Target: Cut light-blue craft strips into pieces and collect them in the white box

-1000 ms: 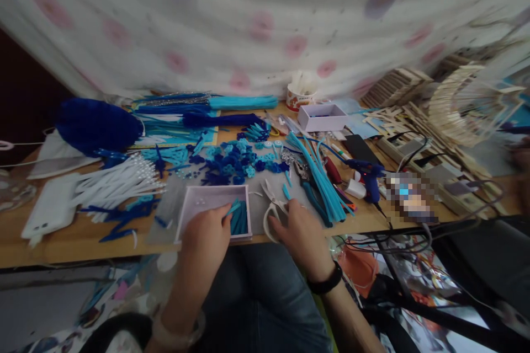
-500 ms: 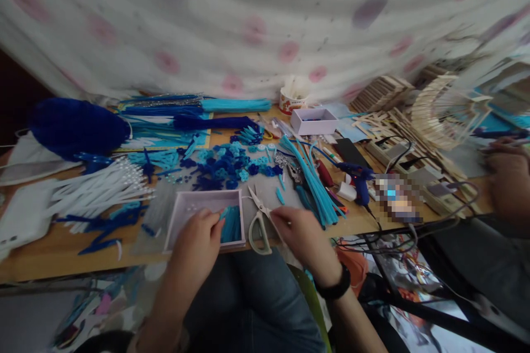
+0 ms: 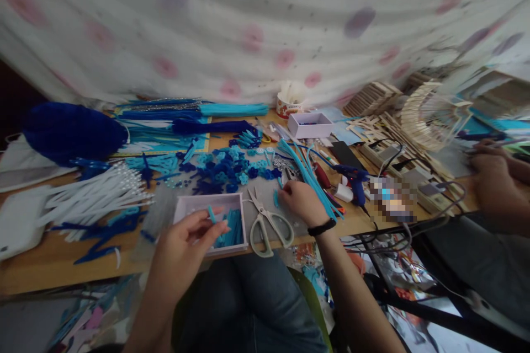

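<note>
Over the white box point(image 3: 179, 208), my left hand point(image 3: 188, 240) pinches a short turquoise pipe cleaner piece point(image 3: 212, 214). More cut turquoise pipe cleaner pieces point(image 3: 235, 227) lie inside the box on its right side. My right hand point(image 3: 304, 203) rests low over the table with curled fingers, beside two short turquoise pieces point(image 3: 276, 198); whatever is in its fingertips, if anything, is hidden. Between the hands, scissors point(image 3: 261, 210) with pale handles lie spread on the table, untouched.
Blue pipe cleaner flowers point(image 3: 226, 168) are heaped behind the box. White pearl-tipped stems point(image 3: 95, 193) lie left. At right are long turquoise pipe cleaners point(image 3: 308, 171), a blue glue gun point(image 3: 354, 179), power strips point(image 3: 430, 193) with cables, and another person's hand point(image 3: 491, 168).
My right hand has left the scissors and moved up and right to the short turquoise pieces. My left hand has lifted and turned, showing the piece it pinches.
</note>
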`<state>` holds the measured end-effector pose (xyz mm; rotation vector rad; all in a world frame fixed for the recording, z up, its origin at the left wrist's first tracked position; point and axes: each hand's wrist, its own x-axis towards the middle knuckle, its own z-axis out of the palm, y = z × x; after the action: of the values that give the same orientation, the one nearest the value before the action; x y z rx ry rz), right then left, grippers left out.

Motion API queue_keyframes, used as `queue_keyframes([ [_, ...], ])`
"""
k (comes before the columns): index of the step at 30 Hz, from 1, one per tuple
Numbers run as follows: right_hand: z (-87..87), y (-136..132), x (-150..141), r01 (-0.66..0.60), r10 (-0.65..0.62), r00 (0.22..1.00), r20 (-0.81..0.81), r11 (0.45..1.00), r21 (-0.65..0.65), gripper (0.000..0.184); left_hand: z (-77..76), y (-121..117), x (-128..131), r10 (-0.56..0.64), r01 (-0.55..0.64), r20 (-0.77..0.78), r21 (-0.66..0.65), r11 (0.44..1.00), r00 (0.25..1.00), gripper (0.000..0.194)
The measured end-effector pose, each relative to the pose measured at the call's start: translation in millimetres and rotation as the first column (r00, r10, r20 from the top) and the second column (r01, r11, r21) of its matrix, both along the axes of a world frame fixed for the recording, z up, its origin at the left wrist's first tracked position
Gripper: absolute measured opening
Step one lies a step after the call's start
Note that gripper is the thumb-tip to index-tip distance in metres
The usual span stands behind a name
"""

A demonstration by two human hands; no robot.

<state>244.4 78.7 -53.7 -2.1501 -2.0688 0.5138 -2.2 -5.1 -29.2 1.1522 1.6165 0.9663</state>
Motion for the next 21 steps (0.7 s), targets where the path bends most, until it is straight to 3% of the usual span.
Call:
queue_keyframes([
  [5,-5.4,3,-2,-0.018,0.019,0.992,-0.125,1.0,0.006,0.012,2.4,-2,8,0.002,0.003,0.176,-0.024,1.0,0.984,0.039],
  [9,-8.7,2,6,-0.02,0.032,0.946,-0.323,0.999,0.04,0.01,8.1,4,27,-0.104,0.106,0.309,0.013,0.994,0.945,0.028],
  [12,-10.6,1,16,-0.001,0.044,0.875,-0.483,0.996,0.09,0.004,12.1,17,43,-0.143,0.148,0.443,0.022,0.989,0.885,0.032],
  [14,-12.9,0,23,0.031,0.052,0.825,-0.563,0.99,0.137,0.011,12.0,25,52,-0.128,0.131,0.498,0.029,0.991,0.858,0.037],
  [21,-15.6,-5,26,-0.004,0.131,0.616,-0.776,0.987,0.164,0.017,-3.5,41,89,-0.261,0.227,0.454,0.128,0.965,0.852,0.033],
])
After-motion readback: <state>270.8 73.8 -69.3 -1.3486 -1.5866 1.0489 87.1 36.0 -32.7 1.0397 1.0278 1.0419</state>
